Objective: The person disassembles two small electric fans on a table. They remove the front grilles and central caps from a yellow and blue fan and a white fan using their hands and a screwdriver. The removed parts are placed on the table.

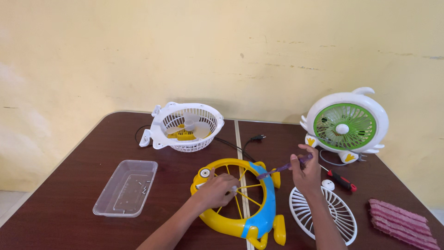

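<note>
my left hand (216, 190) rests on the yellow and blue plastic fan housing ring (240, 196), fingers curled and pressing near its hub spokes, seems to steady it flat on the dark brown table (69, 185). the ring lies front centre, across the table's pale seam. my right hand (306, 173) is closed around a purple-handled screwdriver (284, 166), tip angled down-left toward the ring's spokes. white round fan grille (323, 213) lies flat just right of the ring, under my right forearm. clear plastic tray (126, 187) with small screws sits left, likely for loose parts. white basket-shaped fan body with blades (185, 126) sits behind, black cord (240, 146) trailing. white and green bird-shaped fan (346, 125) stands upright back right. red and black screwdriver (342, 180) and small white cap (328, 184) near it. pink ribbed cloth (402, 224) far right. no labels readable.
</note>
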